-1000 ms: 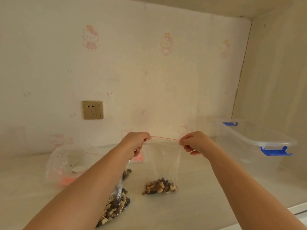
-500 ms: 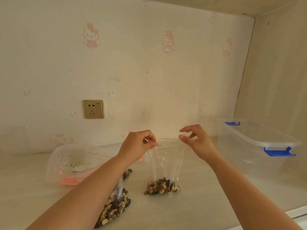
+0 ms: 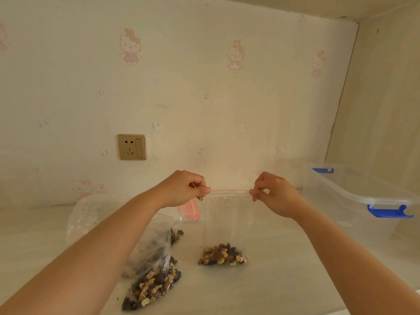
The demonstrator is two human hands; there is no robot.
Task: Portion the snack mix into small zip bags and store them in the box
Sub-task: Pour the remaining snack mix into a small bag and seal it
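A small clear zip bag [image 3: 227,223] with a red seal line stands upright on the shelf, a portion of snack mix [image 3: 223,257] lying in its bottom. My left hand [image 3: 185,189] pinches the bag's top left corner and my right hand [image 3: 272,194] pinches the top right corner, holding the seal taut between them. The large bag of snack mix [image 3: 152,280] lies on the shelf under my left forearm. A clear storage box [image 3: 354,194] with blue latches stands at the right, its lid on.
A stack of unused zip bags with red seals [image 3: 188,210] lies behind my left hand. A crumpled clear bag [image 3: 91,214] sits at the left. A wall socket [image 3: 131,147] is on the back wall. A side panel closes the right.
My right fingers have closed from a loose, spread pinch into a tight pinch on the bag's top right corner. The bag stays upright in the same spot.
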